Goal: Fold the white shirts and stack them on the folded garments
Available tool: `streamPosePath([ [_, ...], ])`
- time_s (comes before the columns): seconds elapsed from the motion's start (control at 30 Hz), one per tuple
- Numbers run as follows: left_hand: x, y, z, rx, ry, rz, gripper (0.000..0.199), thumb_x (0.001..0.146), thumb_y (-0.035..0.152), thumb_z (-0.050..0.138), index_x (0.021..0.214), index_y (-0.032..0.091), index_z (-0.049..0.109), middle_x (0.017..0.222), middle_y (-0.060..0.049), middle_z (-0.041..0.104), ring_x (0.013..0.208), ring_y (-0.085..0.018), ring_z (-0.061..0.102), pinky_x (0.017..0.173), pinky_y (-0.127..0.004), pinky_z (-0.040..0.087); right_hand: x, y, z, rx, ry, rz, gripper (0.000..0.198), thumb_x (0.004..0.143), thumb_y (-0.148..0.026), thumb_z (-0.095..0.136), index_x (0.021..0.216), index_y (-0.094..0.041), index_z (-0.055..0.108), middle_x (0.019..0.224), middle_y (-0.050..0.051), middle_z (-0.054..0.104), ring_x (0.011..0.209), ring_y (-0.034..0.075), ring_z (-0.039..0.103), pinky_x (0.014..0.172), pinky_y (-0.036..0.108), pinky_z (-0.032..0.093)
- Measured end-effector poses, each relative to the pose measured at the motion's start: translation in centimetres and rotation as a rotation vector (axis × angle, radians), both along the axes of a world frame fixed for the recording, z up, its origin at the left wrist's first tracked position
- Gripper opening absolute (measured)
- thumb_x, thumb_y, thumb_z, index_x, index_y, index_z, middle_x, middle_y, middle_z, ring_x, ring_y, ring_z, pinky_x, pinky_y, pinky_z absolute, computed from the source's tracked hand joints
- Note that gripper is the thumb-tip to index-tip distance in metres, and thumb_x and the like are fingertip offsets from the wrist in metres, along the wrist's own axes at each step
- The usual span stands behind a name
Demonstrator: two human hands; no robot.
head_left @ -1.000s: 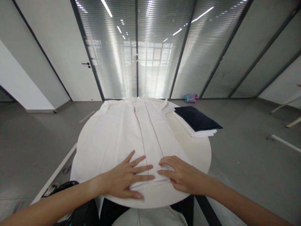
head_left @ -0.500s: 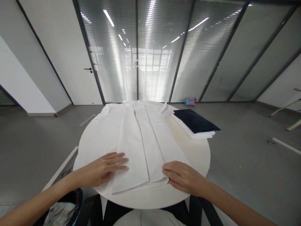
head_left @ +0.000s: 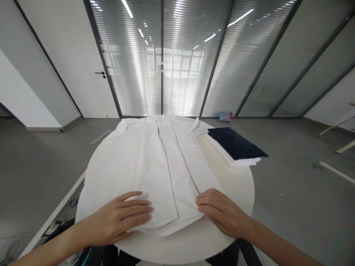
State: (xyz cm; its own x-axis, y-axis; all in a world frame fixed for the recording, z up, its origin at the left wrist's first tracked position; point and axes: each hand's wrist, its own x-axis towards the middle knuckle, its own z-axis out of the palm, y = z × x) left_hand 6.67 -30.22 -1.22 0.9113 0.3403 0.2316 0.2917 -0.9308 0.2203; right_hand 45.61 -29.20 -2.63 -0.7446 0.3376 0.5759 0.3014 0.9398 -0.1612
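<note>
A white garment (head_left: 138, 159), long like a shirt or coat, lies spread over the round table with its front edges running away from me. My left hand (head_left: 124, 214) rests on its near left part, palm down, fingers apart. At the near right corner, my right hand (head_left: 220, 210) has its fingers bent together on the hem; the thumb is mostly hidden. Layers of cloth show along the near edge, between the two hands.
On the white round table (head_left: 241, 188), a dark navy folded cloth (head_left: 235, 142) lies on a stack of white folded cloth (head_left: 230, 160) at the right. A blue and red striped container (head_left: 225, 116) lies on the floor by the glass wall. Chair or table legs (head_left: 337, 171) stand far right.
My left hand has come nearer to me and lies flatter on the cloth. The near hem has shifted slightly at the corner under my right hand. The view has tilted a little downward.
</note>
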Motion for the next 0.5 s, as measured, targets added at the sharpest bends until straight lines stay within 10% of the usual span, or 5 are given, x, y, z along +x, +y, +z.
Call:
streamPosePath([
  [0.27, 0.9, 10.8, 2.4, -0.499, -0.469, 0.718, 0.049, 0.097, 0.059, 0.044, 0.075, 0.018, 0.059, 0.070, -0.002, 0.061, 0.067, -0.016, 0.059, 0.062, -0.024, 0.051, -3.9, 12.4, 3.5, -0.505, 0.317, -0.336, 0.033, 0.104, -0.043, 0.036, 0.088, -0.022, 0.056, 0.076, 0.002, 0.059, 0.073, 0.017, 0.058, 0.068, 0.027, 0.049],
  [0.4, 2.9, 16.0, 0.8, -0.862, -0.701, 0.783, 0.056, 0.083, 0.073, 0.056, 0.076, 0.017, 0.055, 0.063, 0.002, 0.052, 0.056, -0.013, 0.050, 0.051, -0.022, 0.041, -6.2, 19.0, 1.8, -0.975, 0.488, -0.569, 0.038, 0.099, -0.055, 0.037, 0.081, -0.023, 0.046, 0.071, -0.002, 0.049, 0.065, 0.014, 0.052, 0.059, 0.023, 0.046],
  [0.5, 2.6, 15.6, -0.3, -0.787, -0.742, 0.790, 0.056, 0.086, 0.072, 0.052, 0.075, 0.017, 0.053, 0.062, 0.001, 0.053, 0.055, -0.013, 0.050, 0.052, -0.022, 0.043, -5.7, 19.0, -0.1, -1.104, 0.530, -0.573, 0.044, 0.096, -0.063, 0.038, 0.084, -0.022, 0.046, 0.074, -0.002, 0.051, 0.064, 0.014, 0.052, 0.058, 0.023, 0.046],
])
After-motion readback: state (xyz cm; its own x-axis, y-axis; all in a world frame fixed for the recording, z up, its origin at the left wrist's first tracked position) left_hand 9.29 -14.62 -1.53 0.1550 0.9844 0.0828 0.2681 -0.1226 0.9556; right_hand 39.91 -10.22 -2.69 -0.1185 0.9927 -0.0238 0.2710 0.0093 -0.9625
